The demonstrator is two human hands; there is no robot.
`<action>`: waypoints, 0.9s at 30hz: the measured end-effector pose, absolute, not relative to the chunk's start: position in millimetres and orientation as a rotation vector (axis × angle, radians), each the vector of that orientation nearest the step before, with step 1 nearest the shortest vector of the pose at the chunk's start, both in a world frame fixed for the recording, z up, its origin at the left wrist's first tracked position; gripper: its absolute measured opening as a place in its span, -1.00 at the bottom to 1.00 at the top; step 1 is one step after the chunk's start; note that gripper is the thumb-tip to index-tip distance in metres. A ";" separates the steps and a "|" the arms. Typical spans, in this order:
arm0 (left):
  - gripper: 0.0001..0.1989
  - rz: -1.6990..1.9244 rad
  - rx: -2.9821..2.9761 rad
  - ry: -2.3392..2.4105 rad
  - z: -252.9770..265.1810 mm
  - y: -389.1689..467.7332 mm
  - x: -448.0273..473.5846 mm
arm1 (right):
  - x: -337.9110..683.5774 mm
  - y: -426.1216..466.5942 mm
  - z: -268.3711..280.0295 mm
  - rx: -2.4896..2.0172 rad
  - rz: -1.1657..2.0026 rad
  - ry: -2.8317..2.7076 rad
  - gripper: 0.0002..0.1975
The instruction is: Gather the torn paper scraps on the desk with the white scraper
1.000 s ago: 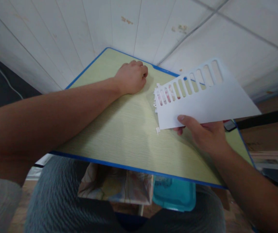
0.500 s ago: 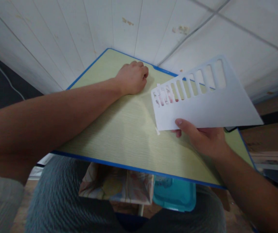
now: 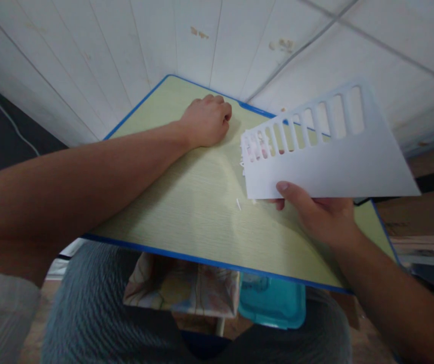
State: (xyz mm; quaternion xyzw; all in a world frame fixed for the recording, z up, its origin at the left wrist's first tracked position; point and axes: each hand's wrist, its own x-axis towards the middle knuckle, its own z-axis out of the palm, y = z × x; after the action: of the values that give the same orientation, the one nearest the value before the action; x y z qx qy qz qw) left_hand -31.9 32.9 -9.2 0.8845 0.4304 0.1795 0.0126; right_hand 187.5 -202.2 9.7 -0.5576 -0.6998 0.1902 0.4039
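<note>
Slotted white card (image 3: 327, 169) tilts above the right part of a blue-edged table (image 3: 186, 202), clamped in a person's right hand (image 3: 317, 212) with the thumb on top and the fingers beneath. One small white scrap (image 3: 239, 204) lies on the tabletop near the card's left end. The left hand (image 3: 207, 121) rests toward the far edge, fingers curled together. Behind stands a white wall (image 3: 240, 45); a teal container (image 3: 273, 306) shows below the near edge.

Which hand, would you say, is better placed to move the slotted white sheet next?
Probably the right hand: it holds the slotted white sheet, while the left hand rests apart on the tabletop.
</note>
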 end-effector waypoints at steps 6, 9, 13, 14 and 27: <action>-0.63 0.570 2.752 1.319 -11.9 35.8 -32.9 | 177.9 -204.4 14.1 -1.396 0.574 -1.829 -0.50; -0.61 0.603 2.719 1.287 -12.4 36.1 -34.2 | 183.1 -203.9 17.4 -1.428 0.632 -1.826 -0.49; -0.55 0.579 2.724 1.304 -10.5 34.8 -35.7 | 192.1 -203.3 24.3 -1.396 0.805 -1.865 -0.57; -0.52 0.563 2.737 1.305 -9.9 34.4 -36.1 | 193.4 -203.2 26.2 -1.378 0.847 -1.878 -0.60; -0.46 0.457 2.710 1.378 -4.8 30.7 -33.6 | 182.4 -213.7 28.0 -1.336 0.924 -1.932 -0.68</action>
State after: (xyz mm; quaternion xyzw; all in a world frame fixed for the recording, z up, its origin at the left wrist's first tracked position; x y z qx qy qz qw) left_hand -33.6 30.7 -4.8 0.8810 0.4480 0.1484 0.0335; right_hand 182.4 -213.7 28.0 -0.5041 -0.7294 0.3486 0.3038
